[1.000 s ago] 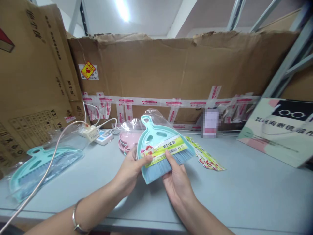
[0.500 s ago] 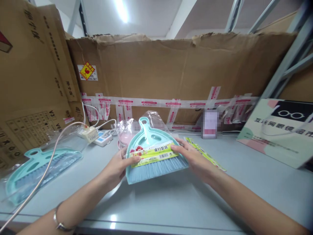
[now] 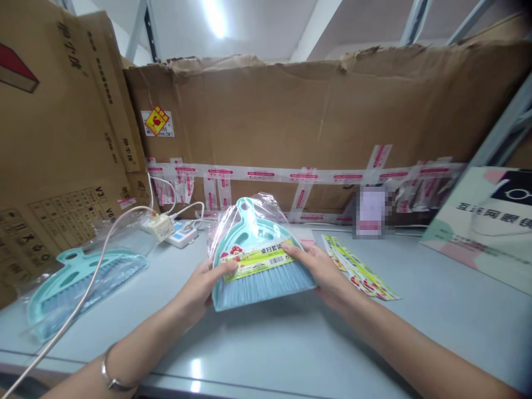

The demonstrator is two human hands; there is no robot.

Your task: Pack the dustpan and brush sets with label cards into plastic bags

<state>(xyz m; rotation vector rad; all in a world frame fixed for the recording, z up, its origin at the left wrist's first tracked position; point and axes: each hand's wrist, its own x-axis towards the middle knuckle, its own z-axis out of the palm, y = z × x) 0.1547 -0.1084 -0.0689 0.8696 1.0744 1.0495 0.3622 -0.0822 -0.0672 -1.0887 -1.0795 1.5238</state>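
Light blue and flat, the other dustpan [image 3: 71,270] lies on the bench [image 3: 291,354], well to the left of the held dustpan [image 3: 260,231]. At the held dustpan's left edge, the left hand [image 3: 205,284] has a snug grip, its thumb on the label [image 3: 253,265]. The held dustpan sits between both hands, equally near each. Its handle [image 3: 250,220] points away; its wide brush edge [image 3: 270,287] runs sideways, right end a bit higher. The right hand [image 3: 322,271] grips its right edge. Printed strips [image 3: 361,272] lie right of the held dustpan.
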